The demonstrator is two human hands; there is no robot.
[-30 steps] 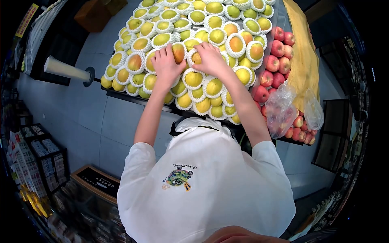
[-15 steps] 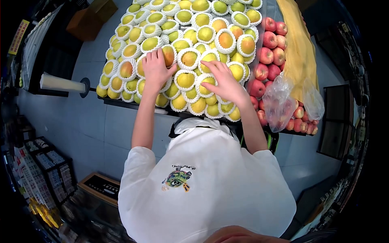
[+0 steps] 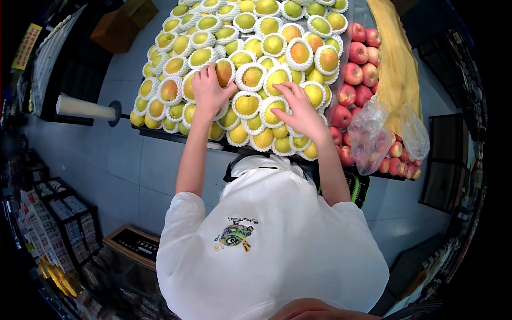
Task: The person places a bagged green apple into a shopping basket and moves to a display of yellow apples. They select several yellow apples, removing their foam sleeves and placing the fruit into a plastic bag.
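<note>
Rows of yellow-green fruit (image 3: 247, 105), most in white foam nets and perhaps mangoes or pears, cover a sloping display. My left hand (image 3: 210, 95) is on the pile with an orange-tinged fruit (image 3: 224, 74) between its thumb and forefinger; its other fingers bend down over the fruit to the left. To the right, my right hand (image 3: 303, 112) has thumb and fingers apart. Its fingertips are at a yellow fruit (image 3: 277, 80) and its thumb lies by another yellow fruit (image 3: 271, 114) nearer me. The undersides of both hands are hidden.
Red apples (image 3: 353, 73) lie right of a clear divider, beside a yellow cloth (image 3: 392, 58). Crumpled clear plastic bags (image 3: 369, 138) rest on the apples. A bag roll (image 3: 85, 108) sticks out at the left. Behind me are shelves and a framed bakery sign (image 3: 133, 245).
The view has shifted slightly, so the display sits a little farther right. Both hands keep nearly the same pose and place on the fruit.
</note>
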